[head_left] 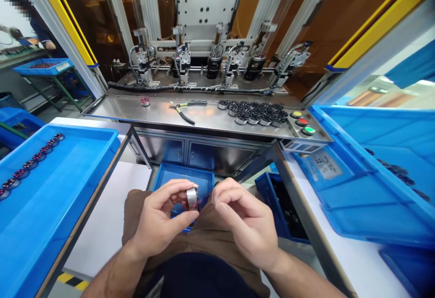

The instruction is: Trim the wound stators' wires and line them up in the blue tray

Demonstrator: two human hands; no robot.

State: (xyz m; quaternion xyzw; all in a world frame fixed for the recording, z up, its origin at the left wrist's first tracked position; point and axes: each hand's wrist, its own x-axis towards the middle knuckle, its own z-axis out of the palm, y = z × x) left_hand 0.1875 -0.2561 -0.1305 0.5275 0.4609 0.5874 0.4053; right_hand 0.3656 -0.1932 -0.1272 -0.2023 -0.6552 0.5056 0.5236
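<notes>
Above my lap, my left hand (163, 214) grips a small motor stator (192, 198) between thumb and fingers. Its bare metal rim faces me, and dark red windings show at its edges. Just to the right, my right hand (243, 218) is closed in a pinch, apart from the stator. Whatever its fingertips hold, if anything, is too small to make out. A similar stator (145, 101) with red windings sits on the steel ledge ahead. Beside it lie cutting pliers (186, 109) with their handles spread.
Black-topped stators (254, 112) cluster on the ledge (156, 114), left of several push buttons (302, 122). Machine fixtures (183, 64) stand behind. A blue tray (64, 175) holding a row of stators is at left; a blue bin (356, 189) is at right. A person (42, 30) stands far left.
</notes>
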